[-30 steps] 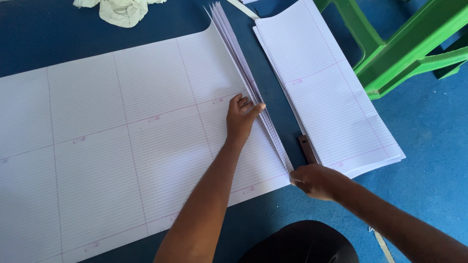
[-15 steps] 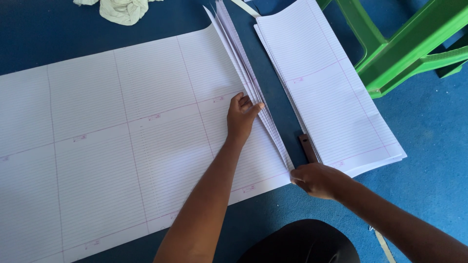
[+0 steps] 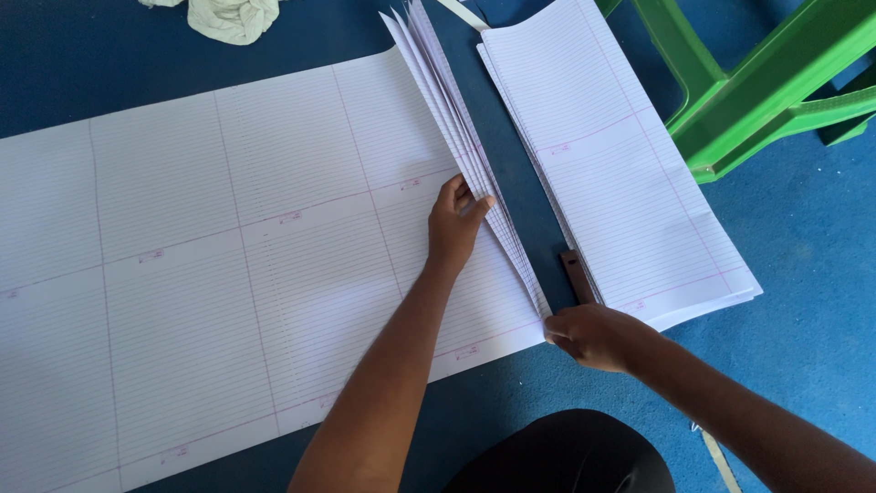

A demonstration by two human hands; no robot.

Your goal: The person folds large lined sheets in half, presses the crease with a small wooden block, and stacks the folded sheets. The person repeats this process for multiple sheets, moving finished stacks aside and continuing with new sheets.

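The left hand (image 3: 453,225) presses flat on the fanned edge of the large white ruled paper sheets (image 3: 228,274) lying on the blue floor (image 3: 803,237). The right hand (image 3: 593,336) pinches their near corner, beside a separate stack of ruled white sheets (image 3: 620,183).

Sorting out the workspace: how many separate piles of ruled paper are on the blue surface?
2. The wide ruled sheets lie on the left, under the left hand; a narrower stack lies on the right, above the right hand. More may lie outside the view.
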